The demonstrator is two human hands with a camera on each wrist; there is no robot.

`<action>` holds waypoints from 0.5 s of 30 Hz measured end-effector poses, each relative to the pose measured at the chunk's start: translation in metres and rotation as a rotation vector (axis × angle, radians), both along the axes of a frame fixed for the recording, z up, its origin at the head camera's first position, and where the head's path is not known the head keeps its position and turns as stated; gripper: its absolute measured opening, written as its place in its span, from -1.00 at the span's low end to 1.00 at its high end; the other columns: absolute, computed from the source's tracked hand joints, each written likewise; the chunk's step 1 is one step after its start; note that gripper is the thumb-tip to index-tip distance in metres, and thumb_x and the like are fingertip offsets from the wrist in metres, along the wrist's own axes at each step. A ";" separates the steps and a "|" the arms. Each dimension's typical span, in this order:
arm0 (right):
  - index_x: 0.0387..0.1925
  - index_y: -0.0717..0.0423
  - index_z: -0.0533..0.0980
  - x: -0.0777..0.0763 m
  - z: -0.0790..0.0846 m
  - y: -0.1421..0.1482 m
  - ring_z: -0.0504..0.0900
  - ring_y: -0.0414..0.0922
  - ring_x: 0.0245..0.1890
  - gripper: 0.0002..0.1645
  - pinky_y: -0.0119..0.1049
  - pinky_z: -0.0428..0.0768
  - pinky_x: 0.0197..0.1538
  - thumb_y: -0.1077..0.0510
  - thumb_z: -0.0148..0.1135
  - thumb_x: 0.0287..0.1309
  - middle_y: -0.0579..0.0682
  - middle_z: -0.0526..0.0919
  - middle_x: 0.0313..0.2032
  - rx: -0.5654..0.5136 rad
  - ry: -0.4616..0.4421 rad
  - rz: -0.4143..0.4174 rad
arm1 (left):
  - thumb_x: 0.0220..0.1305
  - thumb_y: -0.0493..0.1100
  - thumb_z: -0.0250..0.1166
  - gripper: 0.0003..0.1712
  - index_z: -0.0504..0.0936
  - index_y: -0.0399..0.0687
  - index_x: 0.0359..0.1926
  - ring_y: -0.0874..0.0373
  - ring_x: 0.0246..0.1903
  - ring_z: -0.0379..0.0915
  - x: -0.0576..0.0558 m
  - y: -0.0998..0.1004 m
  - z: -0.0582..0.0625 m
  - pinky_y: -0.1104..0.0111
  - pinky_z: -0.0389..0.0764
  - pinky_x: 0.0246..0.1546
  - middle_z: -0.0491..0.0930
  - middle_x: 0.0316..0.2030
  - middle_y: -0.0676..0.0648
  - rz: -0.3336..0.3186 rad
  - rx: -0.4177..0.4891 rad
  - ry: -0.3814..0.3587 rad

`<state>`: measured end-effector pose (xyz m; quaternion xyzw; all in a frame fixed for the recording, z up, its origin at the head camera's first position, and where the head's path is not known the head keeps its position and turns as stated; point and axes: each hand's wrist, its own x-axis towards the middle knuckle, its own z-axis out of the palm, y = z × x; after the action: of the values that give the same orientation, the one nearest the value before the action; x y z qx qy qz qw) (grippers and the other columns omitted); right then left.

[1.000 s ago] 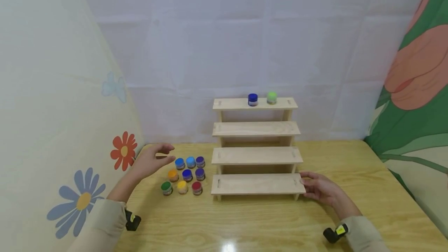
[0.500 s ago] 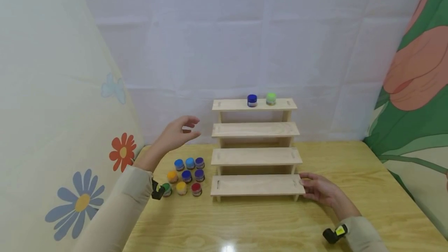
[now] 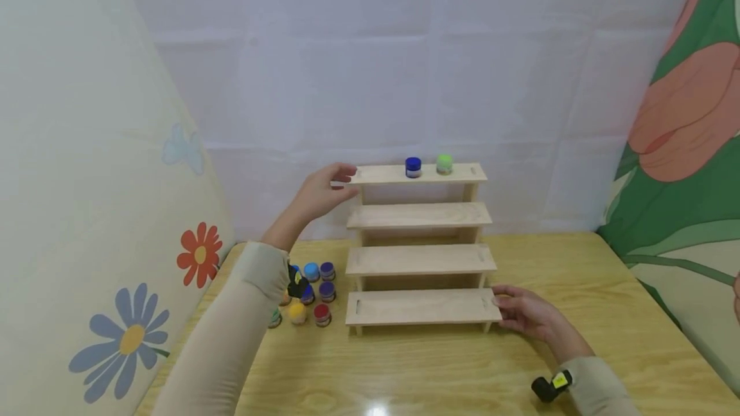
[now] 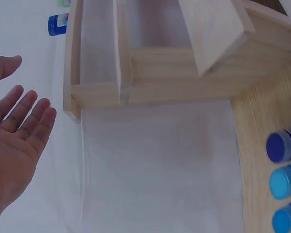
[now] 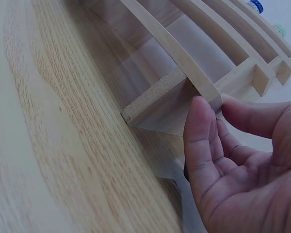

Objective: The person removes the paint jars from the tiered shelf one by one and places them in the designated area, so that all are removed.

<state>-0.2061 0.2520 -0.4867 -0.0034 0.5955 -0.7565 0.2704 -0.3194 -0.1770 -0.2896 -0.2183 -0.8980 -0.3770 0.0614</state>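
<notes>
A light wooden four-step display rack (image 3: 422,307) stands on the table. My left hand (image 3: 324,192) hovers at the left end of its top step, fingers extended and thumb apart; the left wrist view shows nothing in the palm. My right hand (image 3: 530,314) pinches the right end of the lowest step between thumb and fingers, plain in the right wrist view. On the top step sit a dark blue-lidded paint jar (image 3: 413,167) and a light green-lidded paint jar (image 3: 444,164).
Several small paint jars (image 3: 322,314) with coloured lids are grouped on the wood-grain table (image 3: 416,371), left of the rack; my left forearm covers part of them. A white cloth backdrop (image 3: 347,69) hangs close behind, with flower-patterned panels (image 3: 199,254) on both sides.
My left hand has risen and moved right, from beside the grouped jars to the top step's left end. My right hand keeps its hold on the lowest step.
</notes>
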 end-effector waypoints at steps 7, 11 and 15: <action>0.15 0.11 0.45 0.000 0.001 -0.003 0.69 -0.21 -0.31 -0.68 -0.43 0.72 -0.27 0.25 0.13 0.42 -0.04 0.71 -0.27 0.006 -0.006 -0.002 | 0.39 -0.11 0.32 -0.45 0.46 -0.21 0.32 -0.09 0.24 0.47 -0.012 0.018 0.004 0.11 0.52 0.30 0.53 0.25 -0.22 -0.005 0.074 0.008; 0.20 0.14 0.42 0.000 0.001 -0.004 0.68 -0.20 -0.31 -0.63 -0.42 0.72 -0.26 0.24 0.15 0.41 -0.04 0.71 -0.26 0.016 -0.013 -0.011 | 0.37 -0.11 0.34 -0.44 0.47 -0.18 0.32 -0.08 0.24 0.49 -0.021 0.029 0.005 0.11 0.53 0.29 0.54 0.25 -0.20 0.006 0.098 -0.005; 0.20 0.13 0.41 -0.001 0.002 -0.004 0.68 -0.20 -0.30 -0.62 -0.41 0.72 -0.26 0.24 0.15 0.41 -0.04 0.71 -0.26 0.022 -0.021 -0.016 | 0.37 -0.11 0.34 -0.44 0.47 -0.18 0.32 -0.08 0.23 0.50 -0.028 0.042 0.006 0.10 0.53 0.28 0.55 0.25 -0.19 0.011 0.098 -0.003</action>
<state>-0.2070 0.2484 -0.4849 0.0123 0.6008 -0.7522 0.2704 -0.3474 -0.1353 -0.2831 -0.2096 -0.8798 -0.4205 0.0729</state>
